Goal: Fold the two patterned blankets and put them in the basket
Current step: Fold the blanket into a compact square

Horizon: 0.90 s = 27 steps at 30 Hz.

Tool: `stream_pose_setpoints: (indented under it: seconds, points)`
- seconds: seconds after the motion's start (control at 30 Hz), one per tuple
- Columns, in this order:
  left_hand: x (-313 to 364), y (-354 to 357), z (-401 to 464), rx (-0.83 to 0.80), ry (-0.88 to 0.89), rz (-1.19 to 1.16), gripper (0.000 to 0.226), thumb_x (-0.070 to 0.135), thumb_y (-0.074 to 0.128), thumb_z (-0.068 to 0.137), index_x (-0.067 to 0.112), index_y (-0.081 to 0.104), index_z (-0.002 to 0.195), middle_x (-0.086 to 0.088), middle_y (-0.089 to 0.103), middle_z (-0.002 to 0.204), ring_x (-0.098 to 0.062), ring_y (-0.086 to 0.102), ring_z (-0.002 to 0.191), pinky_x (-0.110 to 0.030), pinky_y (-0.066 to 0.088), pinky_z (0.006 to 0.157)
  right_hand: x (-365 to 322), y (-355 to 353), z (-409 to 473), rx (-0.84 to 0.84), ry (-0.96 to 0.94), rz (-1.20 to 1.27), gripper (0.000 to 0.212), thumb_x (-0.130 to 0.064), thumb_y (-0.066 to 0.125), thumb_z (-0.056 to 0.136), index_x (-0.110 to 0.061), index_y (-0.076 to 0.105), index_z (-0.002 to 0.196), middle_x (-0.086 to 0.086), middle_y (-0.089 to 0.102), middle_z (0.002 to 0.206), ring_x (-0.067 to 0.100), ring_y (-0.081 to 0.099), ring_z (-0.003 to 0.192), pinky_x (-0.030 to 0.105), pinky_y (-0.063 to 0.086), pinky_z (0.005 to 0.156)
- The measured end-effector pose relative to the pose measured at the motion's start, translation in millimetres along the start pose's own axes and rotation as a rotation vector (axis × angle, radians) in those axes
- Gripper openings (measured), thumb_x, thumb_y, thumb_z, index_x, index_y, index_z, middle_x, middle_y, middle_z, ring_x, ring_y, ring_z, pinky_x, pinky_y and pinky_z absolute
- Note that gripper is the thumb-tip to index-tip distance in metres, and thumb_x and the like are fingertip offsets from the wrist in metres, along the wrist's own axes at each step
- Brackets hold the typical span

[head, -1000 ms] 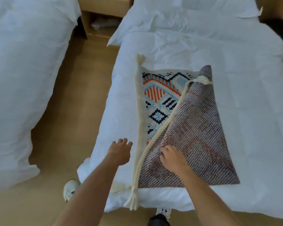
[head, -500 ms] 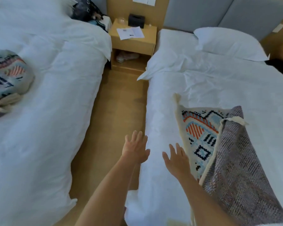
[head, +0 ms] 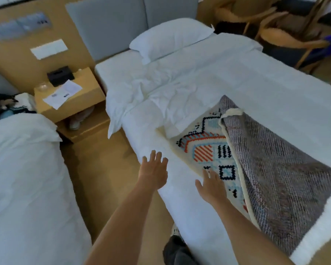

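Observation:
A patterned blanket [head: 208, 150] lies on the right bed [head: 208, 77], cream with blue, orange and black shapes. Its right part is folded over, showing the greyish woven underside [head: 271, 169]. My right hand [head: 210, 185] hovers with spread fingers over the blanket's near left edge, holding nothing. My left hand [head: 154, 172] is open too, fingers apart, above the bed's left edge, left of the blanket. No second blanket and no basket are in view.
A second white bed [head: 23, 178] fills the left. Between the beds runs a strip of wooden floor [head: 103, 169] up to a nightstand [head: 69, 100] with papers and a black box. A pillow [head: 170, 37] lies at the head; wooden chairs [head: 279, 35] stand at the far right.
My right hand has left the blanket's folded part and both hands have lifted with fingers spread. The view swung up and left, then partly back right; the other blanket on the left bed dropped out of sight.

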<state>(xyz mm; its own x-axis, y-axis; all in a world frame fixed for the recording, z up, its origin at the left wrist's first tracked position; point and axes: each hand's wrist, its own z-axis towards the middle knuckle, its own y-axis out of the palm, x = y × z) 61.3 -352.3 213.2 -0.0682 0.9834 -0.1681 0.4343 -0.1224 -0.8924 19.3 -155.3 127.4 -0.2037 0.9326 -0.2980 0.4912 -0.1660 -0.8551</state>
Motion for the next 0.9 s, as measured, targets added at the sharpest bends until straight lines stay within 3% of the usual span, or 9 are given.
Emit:
stream_pose_setpoints:
  seconds: [0.27, 0.47, 0.57, 0.7, 0.9]
  points:
    - [22, -77, 149, 0.013, 0.329, 0.077, 0.054, 0.024, 0.039, 0.098, 0.014, 0.020, 0.148, -0.009, 0.014, 0.156, -0.027, 0.006, 0.145, -0.046, 0.020, 0.114, 32, -65, 77, 0.089, 0.258, 0.064, 0.057, -0.040, 0.034, 0.098, -0.014, 0.022, 0.147, 0.014, 0.022, 0.153, 0.029, 0.023, 0.140, 0.042, 0.029, 0.110]
    - [61, -101, 251, 0.011, 0.607, 0.355, 0.057, 0.029, 0.049, 0.095, 0.012, 0.028, 0.145, -0.011, 0.017, 0.155, -0.027, 0.010, 0.144, -0.045, 0.023, 0.112, 53, -62, 108, 0.099, 0.463, 0.188, 0.055, -0.035, 0.032, 0.098, -0.013, 0.021, 0.147, 0.013, 0.021, 0.154, 0.029, 0.022, 0.141, 0.043, 0.028, 0.112]
    - [76, -100, 305, 0.073, 0.749, 0.548, 0.048, 0.026, 0.052, 0.093, 0.012, 0.041, 0.139, -0.009, 0.026, 0.149, -0.025, 0.018, 0.141, -0.041, 0.031, 0.107, 58, -47, 123, 0.083, 0.553, 0.205, 0.054, -0.035, 0.032, 0.098, -0.015, 0.022, 0.147, 0.012, 0.022, 0.154, 0.029, 0.024, 0.140, 0.043, 0.028, 0.111]
    - [105, -81, 382, 0.086, 0.921, 0.704, 0.043, 0.023, 0.045, 0.096, 0.012, 0.043, 0.138, -0.009, 0.022, 0.152, -0.024, 0.014, 0.143, -0.041, 0.027, 0.110, 62, -18, 150, 0.093, 0.707, 0.240, 0.047, -0.034, 0.035, 0.098, -0.014, 0.033, 0.141, 0.010, 0.030, 0.150, 0.027, 0.032, 0.135, 0.040, 0.035, 0.106]
    - [141, -21, 476, 0.125, 1.073, 1.000, 0.044, 0.024, 0.045, 0.097, 0.016, 0.043, 0.141, -0.011, 0.011, 0.157, -0.027, 0.006, 0.146, -0.044, 0.025, 0.112, 57, 35, 194, 0.052, 0.822, 0.293, 0.047, -0.031, 0.033, 0.099, -0.012, 0.032, 0.142, 0.010, 0.019, 0.156, 0.027, 0.018, 0.142, 0.043, 0.025, 0.112]
